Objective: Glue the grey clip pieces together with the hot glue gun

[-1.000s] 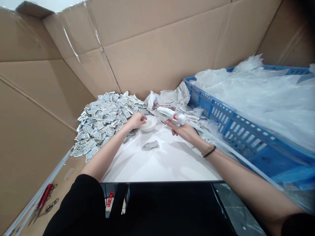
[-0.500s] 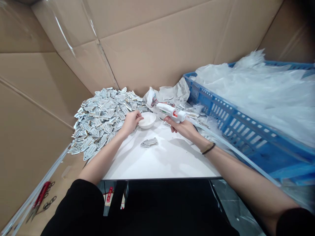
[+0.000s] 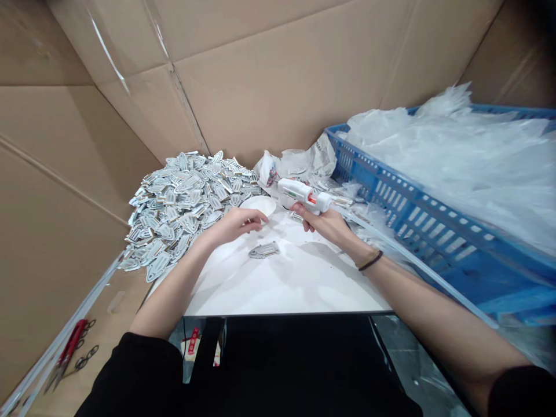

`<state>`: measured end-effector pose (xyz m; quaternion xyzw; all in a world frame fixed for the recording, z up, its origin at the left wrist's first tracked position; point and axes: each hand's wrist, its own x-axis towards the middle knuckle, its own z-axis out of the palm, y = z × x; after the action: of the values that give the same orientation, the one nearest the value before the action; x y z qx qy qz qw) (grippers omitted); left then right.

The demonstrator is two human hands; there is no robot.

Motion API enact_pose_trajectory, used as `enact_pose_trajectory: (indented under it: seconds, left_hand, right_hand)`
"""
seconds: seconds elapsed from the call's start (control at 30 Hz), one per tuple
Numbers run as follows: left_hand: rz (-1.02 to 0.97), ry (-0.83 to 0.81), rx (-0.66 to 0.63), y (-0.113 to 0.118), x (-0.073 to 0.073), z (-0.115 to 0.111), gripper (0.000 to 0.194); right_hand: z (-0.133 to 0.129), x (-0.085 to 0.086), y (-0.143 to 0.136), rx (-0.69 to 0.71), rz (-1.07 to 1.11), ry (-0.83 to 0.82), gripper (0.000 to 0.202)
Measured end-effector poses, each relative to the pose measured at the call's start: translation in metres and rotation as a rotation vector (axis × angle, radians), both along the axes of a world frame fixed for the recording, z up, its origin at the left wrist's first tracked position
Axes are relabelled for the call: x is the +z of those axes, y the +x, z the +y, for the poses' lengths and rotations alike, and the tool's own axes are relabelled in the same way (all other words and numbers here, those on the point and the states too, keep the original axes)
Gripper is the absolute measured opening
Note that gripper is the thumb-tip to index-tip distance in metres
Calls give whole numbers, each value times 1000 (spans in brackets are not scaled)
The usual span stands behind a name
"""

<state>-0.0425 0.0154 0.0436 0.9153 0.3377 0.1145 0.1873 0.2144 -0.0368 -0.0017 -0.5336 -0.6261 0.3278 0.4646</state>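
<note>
My right hand is wrapped round a white glue gun, whose nozzle points to the upper left and whose long clear stick trails to the lower right. My left hand hovers beside a small white bowl, its fingers loosely curled and pinched; whether they hold something small cannot be made out. Below them one flat grey metal-like piece lies on the white table. A large heap of similar pieces is piled behind my left hand.
A blue crate full of clear plastic bags stands on the right. Crumpled packaging lies behind the glue gun. Cardboard walls surround the table. Red-handled scissors lie at the lower left.
My left hand has moved out of the bowl, down and slightly right toward the single piece. My right hand and the glue gun have hardly moved.
</note>
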Motion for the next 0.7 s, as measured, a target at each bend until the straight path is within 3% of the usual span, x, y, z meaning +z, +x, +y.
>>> enact_pose_trajectory:
  seconds: [0.23, 0.4, 0.57, 0.7]
  left_hand:
    - [36, -152, -255, 23, -24, -10, 24]
    - [5, -107, -126, 15, -26, -12, 26]
    - [145, -33, -98, 10, -25, -17, 33]
    - [101, -61, -92, 15, -31, -21, 17]
  right_hand:
    - [0, 1, 0, -8, -16, -14, 48]
    - [-3, 5, -1, 1, 19, -36, 42]
    - [-1, 3, 0, 10, 54, -24, 40]
    - [-2, 4, 0, 17, 59, -31, 39]
